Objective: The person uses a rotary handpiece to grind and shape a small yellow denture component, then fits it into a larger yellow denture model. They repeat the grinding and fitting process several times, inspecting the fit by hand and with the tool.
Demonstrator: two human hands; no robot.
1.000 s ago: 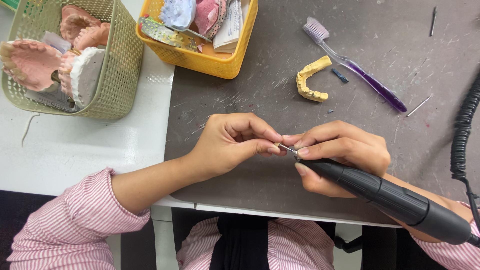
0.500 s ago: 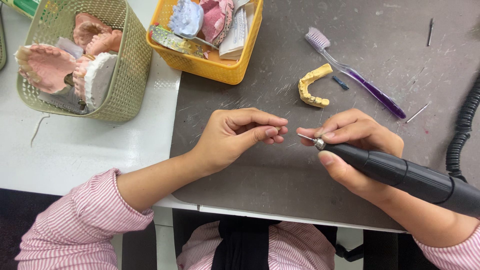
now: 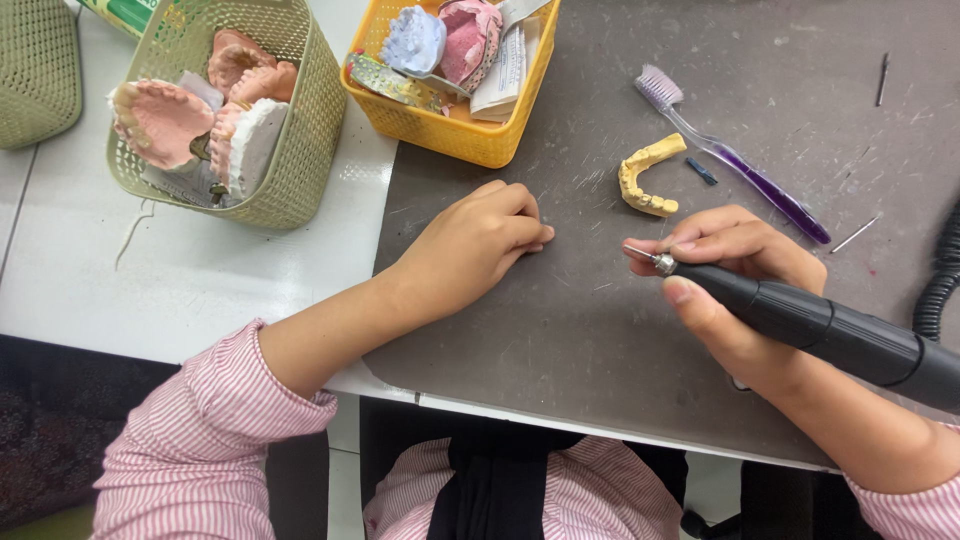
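The right hand [image 3: 735, 290] is wrapped around one black power tool [image 3: 830, 335], and the tool's back end runs off the right edge. Its little metal tip pokes out by the fingers, just below one yellow tooth mold [image 3: 648, 177] that lies on the gray mat [image 3: 560, 340]. The left hand [image 3: 470, 250] rests on the mat with its fingers curled under, and it is too hard to tell if something tiny is pinched there. One purple toothbrush [image 3: 740, 170] lies beside the mold. Two green baskets show: one green basket [image 3: 290, 140] holds pink and white tooth models piled too close to count, and the other green basket [image 3: 38, 70] is cut off at the left. One yellow basket [image 3: 470, 135] is cut off at the top. A black curly cord [image 3: 940, 285] peeks in at the right edge.
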